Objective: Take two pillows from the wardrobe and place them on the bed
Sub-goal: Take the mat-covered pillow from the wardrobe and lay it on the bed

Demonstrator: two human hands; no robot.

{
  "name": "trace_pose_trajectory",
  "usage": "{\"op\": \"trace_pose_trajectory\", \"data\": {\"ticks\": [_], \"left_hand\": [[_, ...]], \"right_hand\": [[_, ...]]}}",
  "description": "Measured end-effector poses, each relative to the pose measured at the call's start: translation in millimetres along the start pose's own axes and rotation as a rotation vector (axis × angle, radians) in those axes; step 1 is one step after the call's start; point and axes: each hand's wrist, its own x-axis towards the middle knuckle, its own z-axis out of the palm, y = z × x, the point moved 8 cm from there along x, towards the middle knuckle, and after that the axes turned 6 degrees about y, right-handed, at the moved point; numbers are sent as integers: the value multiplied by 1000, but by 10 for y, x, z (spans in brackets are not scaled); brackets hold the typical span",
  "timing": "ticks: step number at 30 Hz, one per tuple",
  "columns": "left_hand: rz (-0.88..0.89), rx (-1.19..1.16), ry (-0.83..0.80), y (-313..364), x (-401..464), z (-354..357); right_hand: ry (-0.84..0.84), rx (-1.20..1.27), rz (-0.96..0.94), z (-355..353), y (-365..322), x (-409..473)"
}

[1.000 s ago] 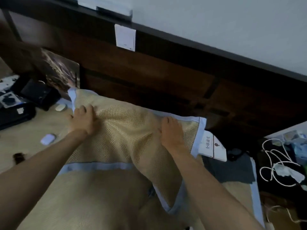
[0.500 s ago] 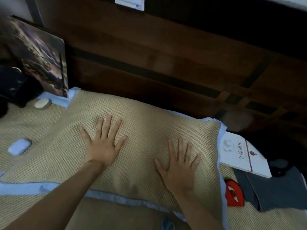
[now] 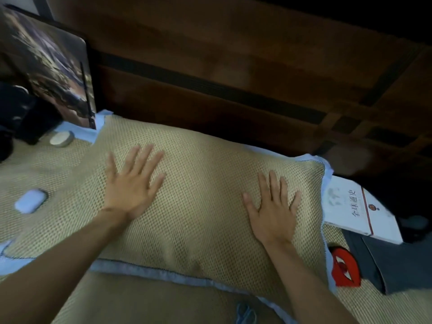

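A tan mesh-covered pillow (image 3: 201, 202) with pale blue edging lies flat at the head of the bed (image 3: 46, 178), against the dark wooden headboard (image 3: 233, 73). My left hand (image 3: 133, 185) rests palm down on its left half, fingers spread. My right hand (image 3: 273, 206) lies flat on its right half, fingers spread too. Neither hand grips anything. A second tan surface with blue trim (image 3: 152, 300) shows in front of the pillow; whether it is the other pillow I cannot tell.
A white book (image 3: 357, 206), a red item (image 3: 344, 270) and dark grey cloth (image 3: 402, 260) lie right of the pillow. A picture panel (image 3: 49, 64) leans at the back left. A small white case (image 3: 30, 201) and a round white object (image 3: 61, 138) sit on the mat.
One second ago both hands gripped the pillow's top edge and held it up. It now lies flat, and both hands have opened, slid apart and press on it.
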Motion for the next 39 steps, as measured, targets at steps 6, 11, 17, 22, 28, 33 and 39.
{"op": "trace_pose_trajectory", "data": {"ticks": [6,11,17,22,28,33,39], "left_hand": [[-521,-335,-122,-940,-420,-8],[-761,-425,-318,-1246,-398,55],[-694,-726,127,-1224,141,-481],[-622,-709,365,-1248,281,-732],[-482,-244,-32,-839,780,-531],[-34,-109,-12,531,1228,-631],[-18,-71,-88,493,1338,62]], "right_hand": [[-136,94,237,-66,503,-126],[-238,430,864,-58,982,-315],[36,670,883,-436,958,46],[246,768,771,-646,955,335],[-185,450,737,-231,795,316],[226,129,26,-745,-172,814],[-7,74,-86,-111,-391,1171]]}}
